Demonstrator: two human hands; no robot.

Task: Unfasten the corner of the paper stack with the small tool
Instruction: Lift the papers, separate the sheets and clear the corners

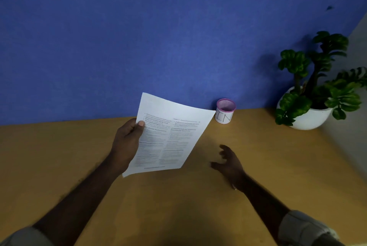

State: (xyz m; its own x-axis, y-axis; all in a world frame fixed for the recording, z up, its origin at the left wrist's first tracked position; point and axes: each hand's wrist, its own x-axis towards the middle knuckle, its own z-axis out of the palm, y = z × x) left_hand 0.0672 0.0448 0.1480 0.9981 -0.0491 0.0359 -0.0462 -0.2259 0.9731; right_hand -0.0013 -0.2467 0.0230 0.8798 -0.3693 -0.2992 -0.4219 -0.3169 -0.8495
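Note:
My left hand (127, 138) grips a white printed paper stack (170, 136) by its left edge, thumb on top, and holds it lifted and tilted above the wooden desk (178, 206). To the right of the paper, my right hand (228, 161) hovers over the desk with fingers spread and nothing in it. It is blurred. A small pink-rimmed mesh cup (225, 111) with a white label stands at the back by the wall, just beyond the paper's right corner. I see no small tool and cannot make out any fastening on the paper's corners.
A blue wall (139, 37) rises right behind the desk. A green plant in a white round pot (309, 114) stands in the back right corner. A grey side panel (353, 126) bounds the desk on the right.

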